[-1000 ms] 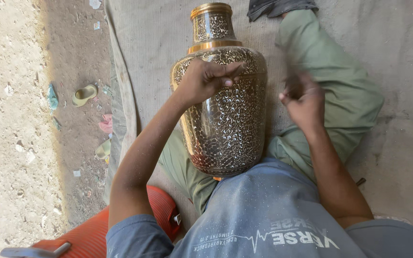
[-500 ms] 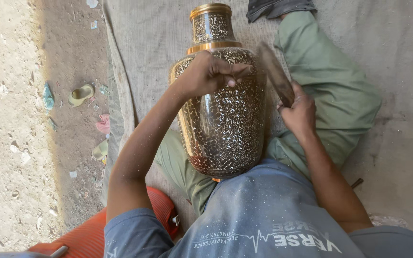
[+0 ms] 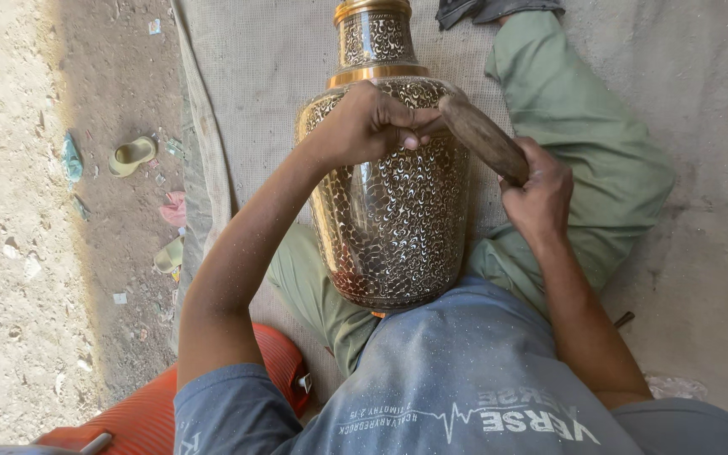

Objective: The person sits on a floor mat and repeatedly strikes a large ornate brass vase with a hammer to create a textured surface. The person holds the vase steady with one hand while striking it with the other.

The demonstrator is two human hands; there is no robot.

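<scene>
A large brass vase [image 3: 389, 211] with fine engraved patterns lies tilted in my lap, its neck pointing away from me. My left hand [image 3: 372, 122] rests on the vase's shoulder, fingers closed around a small tool that is mostly hidden. My right hand [image 3: 541, 190] grips a dark wooden mallet [image 3: 482, 139], whose head meets the left hand's fingertips at the vase's shoulder. My green-trousered legs [image 3: 575, 109] stretch out on either side of the vase.
I sit on a grey mat [image 3: 271, 50] over dirt ground. A red ribbed container [image 3: 170, 404] stands by my left elbow. A small yellow-green sandal [image 3: 132, 156] and scraps of litter lie on the dirt at the left.
My right hand has swung the mallet from the right side over to the vase's shoulder, where it now meets my left hand. The left hand and vase stayed in place.
</scene>
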